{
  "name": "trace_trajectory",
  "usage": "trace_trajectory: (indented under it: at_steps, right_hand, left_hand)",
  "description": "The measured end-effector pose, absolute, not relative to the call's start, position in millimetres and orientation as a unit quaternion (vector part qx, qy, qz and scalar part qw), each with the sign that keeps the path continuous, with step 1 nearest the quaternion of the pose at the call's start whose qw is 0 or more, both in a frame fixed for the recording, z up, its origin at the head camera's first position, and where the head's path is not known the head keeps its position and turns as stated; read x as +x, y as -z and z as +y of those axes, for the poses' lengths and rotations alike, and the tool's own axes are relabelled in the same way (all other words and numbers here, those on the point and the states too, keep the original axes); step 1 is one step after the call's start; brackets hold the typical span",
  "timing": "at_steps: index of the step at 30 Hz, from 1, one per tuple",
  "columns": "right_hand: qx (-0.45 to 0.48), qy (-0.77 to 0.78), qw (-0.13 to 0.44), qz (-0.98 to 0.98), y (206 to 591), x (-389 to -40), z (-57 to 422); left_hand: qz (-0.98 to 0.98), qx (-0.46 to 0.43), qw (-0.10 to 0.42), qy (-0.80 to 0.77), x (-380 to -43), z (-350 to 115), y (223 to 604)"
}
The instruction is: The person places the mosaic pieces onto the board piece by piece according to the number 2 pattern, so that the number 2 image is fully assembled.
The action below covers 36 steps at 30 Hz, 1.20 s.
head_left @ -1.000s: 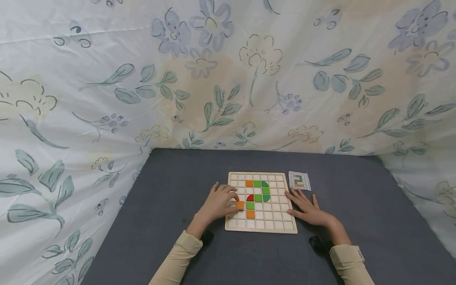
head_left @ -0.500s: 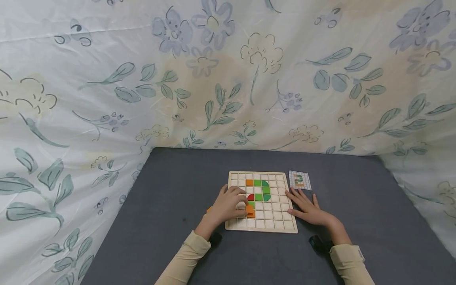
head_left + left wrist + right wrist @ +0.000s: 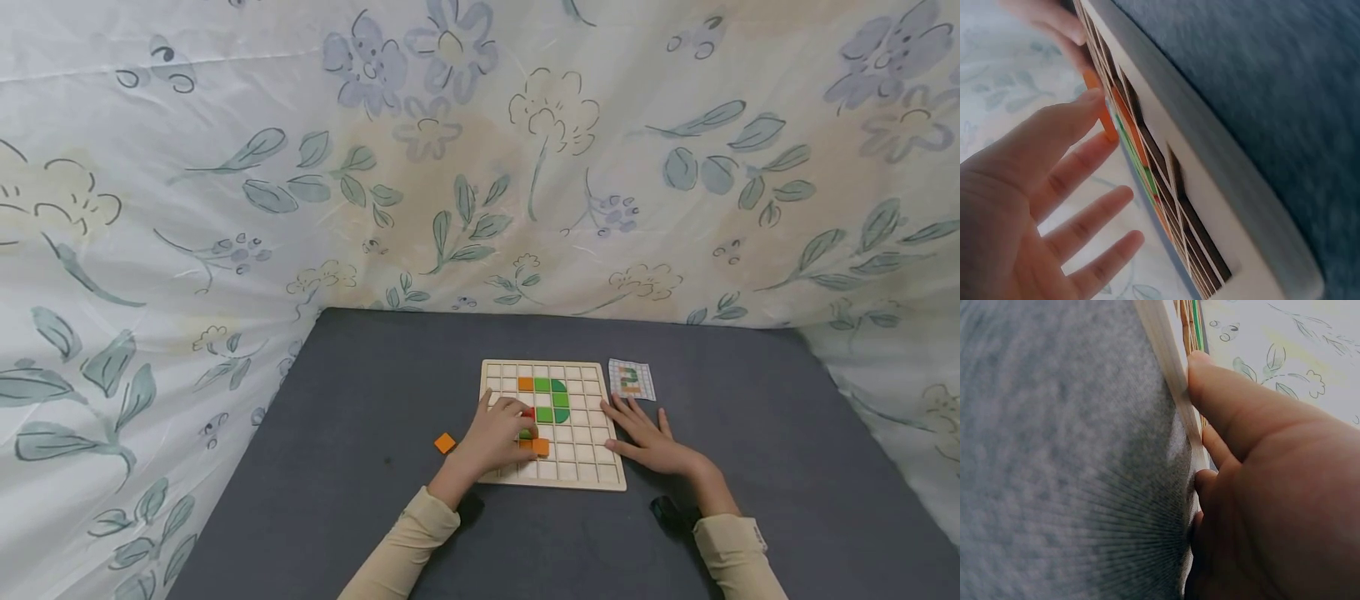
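My left hand [image 3: 491,437] pinches an orange square tile [image 3: 541,448] between thumb and fingers, over the lower middle of a wooden grid board [image 3: 585,477]. In the left wrist view the orange tile [image 3: 1101,107] stands on edge between thumb and index finger, with the other fingers spread. My right hand [image 3: 660,442] rests its extended fingers on the board's right edge. On the board lie green square tiles [image 3: 542,385], rounded dark green tiles [image 3: 558,386], an orange tile [image 3: 526,384] and a red tile partly hidden by the left hand.
A loose orange tile [image 3: 445,443] lies on the dark grey tabletop [image 3: 375,400], left of the board. A small pattern card [image 3: 632,380] lies by the board's upper right corner. Floral cloth [image 3: 450,167] hangs behind the table.
My left hand has moved right across the board with the orange tile, from its left columns to past the lower orange tile. The loose orange tile has come into view. The right hand stays put.
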State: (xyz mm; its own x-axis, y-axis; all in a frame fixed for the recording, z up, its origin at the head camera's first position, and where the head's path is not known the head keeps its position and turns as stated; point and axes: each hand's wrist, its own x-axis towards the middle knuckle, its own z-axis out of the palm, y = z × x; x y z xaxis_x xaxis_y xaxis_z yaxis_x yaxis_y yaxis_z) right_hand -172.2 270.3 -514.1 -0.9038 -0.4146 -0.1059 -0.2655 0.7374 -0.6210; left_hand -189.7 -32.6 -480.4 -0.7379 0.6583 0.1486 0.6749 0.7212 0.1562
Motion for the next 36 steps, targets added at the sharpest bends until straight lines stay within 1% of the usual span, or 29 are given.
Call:
trace_trajectory:
  at_steps: [7, 22, 36]
  right_hand:
    - [-0.186, 0.320, 0.119, 0.921, 514, -172, 270]
    - [-0.190, 0.309, 0.109, 0.926, 517, -173, 271]
    - [-0.188, 0.306, 0.112, 0.927, 519, -171, 270]
  left_hand:
    - [-0.929, -0.356, 0.041, 0.094, -187, -26, 482]
    - [-0.928, -0.357, 0.064, 0.085, -185, -20, 487]
    - [-0.927, -0.356, 0.052, 0.102, -184, -28, 491]
